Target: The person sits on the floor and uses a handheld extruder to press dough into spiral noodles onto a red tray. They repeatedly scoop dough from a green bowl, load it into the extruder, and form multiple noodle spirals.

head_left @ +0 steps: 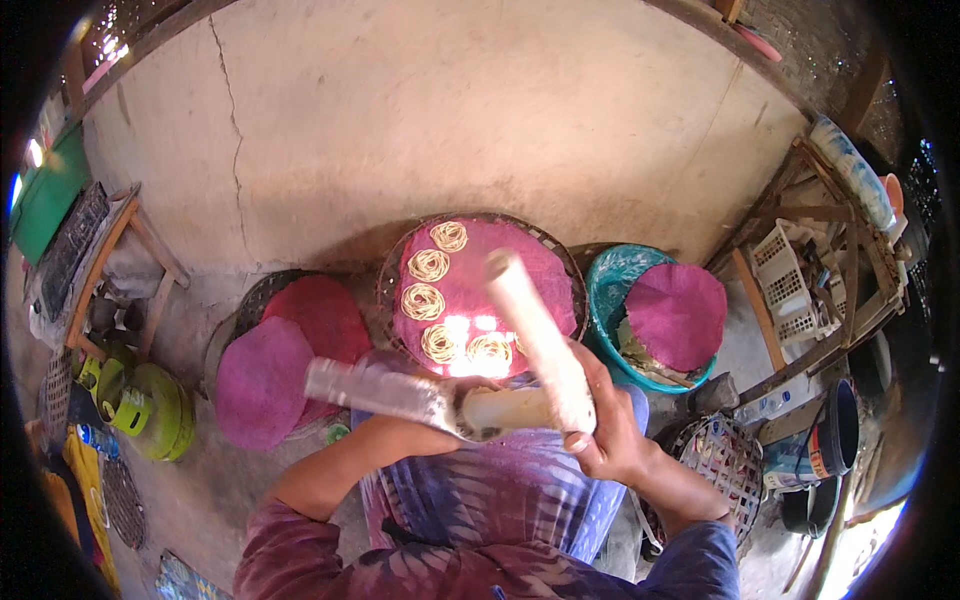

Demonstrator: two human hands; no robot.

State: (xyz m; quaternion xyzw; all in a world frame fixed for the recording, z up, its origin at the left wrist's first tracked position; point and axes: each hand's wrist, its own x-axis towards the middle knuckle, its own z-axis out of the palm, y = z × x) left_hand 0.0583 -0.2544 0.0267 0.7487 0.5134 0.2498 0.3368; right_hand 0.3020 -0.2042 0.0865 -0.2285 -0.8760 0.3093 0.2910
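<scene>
My right hand (602, 420) is closed around the lower end of a pale, thick rod (535, 330), which slants up and away to the left. My left hand (430, 437) is at a blurred grey bar-shaped tool (375, 390) and grips it from below, its fingers mostly hidden. A short cream-coloured cylinder (508, 408) lies between the grey tool and the rod's lower end; I cannot tell how they join. Beyond them, a round woven tray (388, 275) lined with pink cloth (490, 265) carries several coiled noodle nests (428, 265) along its left and near side.
Left stands a dark basket (240, 305) with red and purple round cloths (262, 385), then green gas cylinders (150, 410). Right are a teal basin (605, 275) with a pink round cloth (678, 315), a woven basket (715, 460) and a dark bucket (830, 430). A cracked wall (450, 120) rises behind.
</scene>
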